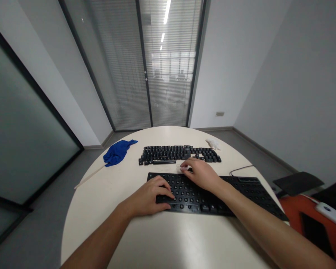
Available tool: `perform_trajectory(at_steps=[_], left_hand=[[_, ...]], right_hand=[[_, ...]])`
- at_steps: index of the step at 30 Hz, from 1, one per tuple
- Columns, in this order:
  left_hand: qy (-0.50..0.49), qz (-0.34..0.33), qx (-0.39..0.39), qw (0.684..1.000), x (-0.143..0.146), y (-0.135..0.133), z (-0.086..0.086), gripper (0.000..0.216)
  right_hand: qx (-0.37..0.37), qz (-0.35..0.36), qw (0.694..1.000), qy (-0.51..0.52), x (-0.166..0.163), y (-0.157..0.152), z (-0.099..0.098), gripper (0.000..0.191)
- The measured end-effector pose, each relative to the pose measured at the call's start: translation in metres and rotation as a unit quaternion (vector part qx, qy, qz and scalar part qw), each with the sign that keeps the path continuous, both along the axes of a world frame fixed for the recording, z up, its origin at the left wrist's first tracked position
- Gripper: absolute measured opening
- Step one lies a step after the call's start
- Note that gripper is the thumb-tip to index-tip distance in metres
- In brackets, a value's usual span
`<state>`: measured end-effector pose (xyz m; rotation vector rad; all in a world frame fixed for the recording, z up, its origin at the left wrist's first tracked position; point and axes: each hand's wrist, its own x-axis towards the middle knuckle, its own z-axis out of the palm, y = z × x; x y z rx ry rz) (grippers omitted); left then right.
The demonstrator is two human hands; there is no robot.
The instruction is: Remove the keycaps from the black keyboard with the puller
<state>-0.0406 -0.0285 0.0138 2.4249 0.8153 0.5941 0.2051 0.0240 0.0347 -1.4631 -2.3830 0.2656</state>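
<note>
A black keyboard base [240, 194] with its keycaps taken off lies on the round white table [162, 239] in front of me. My left hand [149, 196] rests on its left end, fingers curled and pressing down. My right hand [201, 173] is over the base's top edge, fingers pinched on a small white wad [182, 168] that looks like a wipe or tissue. Behind the base the removed black keycaps [179, 154] are laid out in rows in the keyboard's shape.
A blue cloth [117, 152] lies at the table's left, with a thin pale stick [89, 176] under it. A crumpled white tissue [213, 144] sits at the far right. A cable [240, 169] leaves the keyboard. An orange chair [310, 220] stands at right.
</note>
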Motion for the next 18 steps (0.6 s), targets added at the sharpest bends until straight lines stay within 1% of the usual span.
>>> perform_trajectory(at_steps=[3,7,9,11,15,18], left_hand=[[0.006,0.006,-0.002,1.0,0.001,0.001,-0.001,0.029],[0.016,0.014,-0.017,1.0,0.002,0.0,0.002,0.03],[0.024,0.018,-0.02,0.999,0.001,-0.001,0.005,0.029],[0.034,0.025,-0.015,0.999,-0.002,-0.001,0.006,0.025],[0.071,0.061,0.009,0.996,-0.01,0.002,0.009,0.014],[0.107,0.098,0.04,0.989,-0.013,0.004,0.012,0.019]], right_hand=[[-0.023,0.0,0.998,0.061,0.019,-0.011,0.0,0.028],[-0.066,-0.019,0.987,0.144,0.041,-0.018,0.005,0.05],[-0.09,-0.025,0.976,0.195,0.048,-0.019,0.008,0.061],[-0.104,-0.02,0.967,0.232,0.049,-0.02,0.009,0.068],[-0.129,0.006,0.961,0.245,0.04,-0.028,0.007,0.067],[-0.188,0.035,0.95,0.247,0.031,-0.035,0.004,0.063]])
